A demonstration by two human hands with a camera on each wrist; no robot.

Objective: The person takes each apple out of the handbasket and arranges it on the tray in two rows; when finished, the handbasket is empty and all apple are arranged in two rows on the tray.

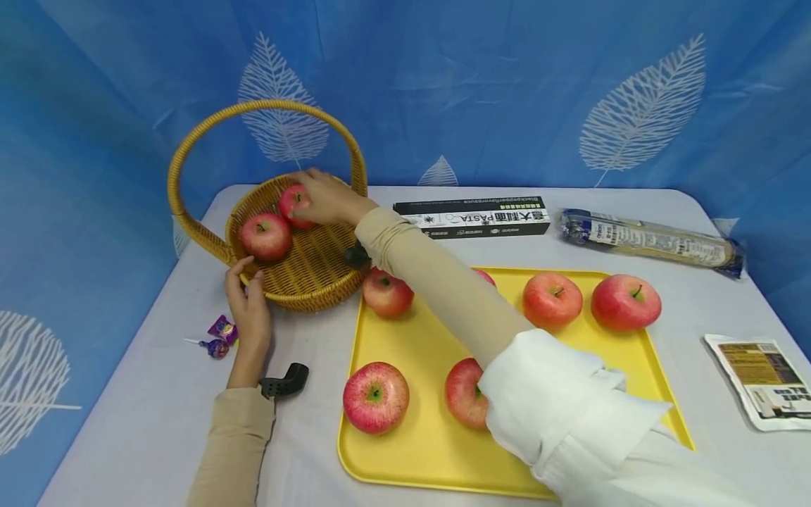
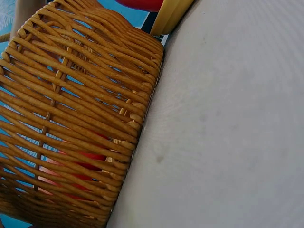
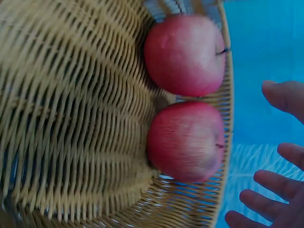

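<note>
Two red apples lie side by side in a woven wicker basket (image 1: 310,264) with a tall arched handle; one apple (image 1: 265,236) is at the left, the other apple (image 1: 295,205) behind it. Over the rear apple is my right hand (image 1: 326,199). The right wrist view shows its fingers spread and apart from both apples, with nothing held. My left hand (image 1: 249,313) touches the basket's front left rim with thumb and fingertips. The left wrist view shows the wicker side (image 2: 76,114) up close, but not the hand.
A yellow tray (image 1: 418,472) holds several apples, partly hidden by my right arm. Behind it lie a pasta box (image 1: 472,217) and a long clear pack (image 1: 652,241). A white pouch (image 1: 763,384) is at right; a lollipop (image 1: 216,348) and a purple candy (image 1: 223,329) lie at left.
</note>
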